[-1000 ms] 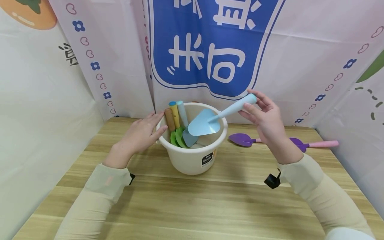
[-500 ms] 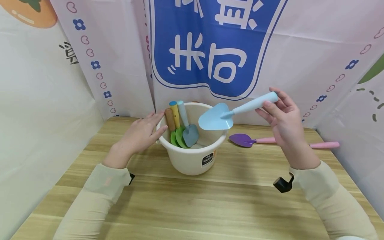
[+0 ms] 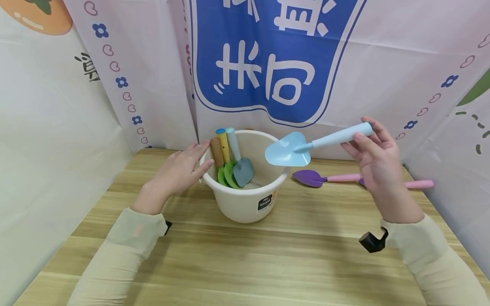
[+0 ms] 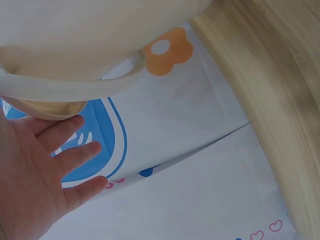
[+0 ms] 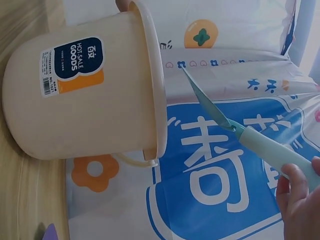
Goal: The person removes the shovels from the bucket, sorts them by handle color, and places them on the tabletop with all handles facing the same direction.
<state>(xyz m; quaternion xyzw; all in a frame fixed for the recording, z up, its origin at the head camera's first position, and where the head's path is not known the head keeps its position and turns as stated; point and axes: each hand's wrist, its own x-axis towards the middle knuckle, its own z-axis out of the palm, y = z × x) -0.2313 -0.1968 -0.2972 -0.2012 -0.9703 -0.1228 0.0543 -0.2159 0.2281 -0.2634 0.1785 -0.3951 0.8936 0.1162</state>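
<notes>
In the head view my right hand point(image 3: 379, 159) pinches the handle end of a light blue trowel point(image 3: 289, 150), whose blade hangs in the air by the right rim of a cream bucket point(image 3: 249, 204). The right wrist view shows the trowel point(image 5: 260, 145) beyond the bucket's mouth, thumb and fingers on its handle. My left hand point(image 3: 180, 172) rests on the bucket's left rim with its fingers extended. Inside the bucket stand a grey-blue trowel point(image 3: 243, 172) and two green-bladed tools, one with a yellow handle point(image 3: 223, 146) and one with a brown handle point(image 3: 217, 153).
Two purple-bladed tools with pink handles lie on the wooden table point(image 3: 245, 263) right of the bucket: a trowel point(image 3: 309, 178) and another, its pink handle point(image 3: 419, 184) showing past my right wrist. A printed cloth point(image 3: 153, 63) hangs behind.
My right hand has carried the light blue trowel rightward, from over the bucket's opening to its right rim. The left hand and bucket have stayed in place.
</notes>
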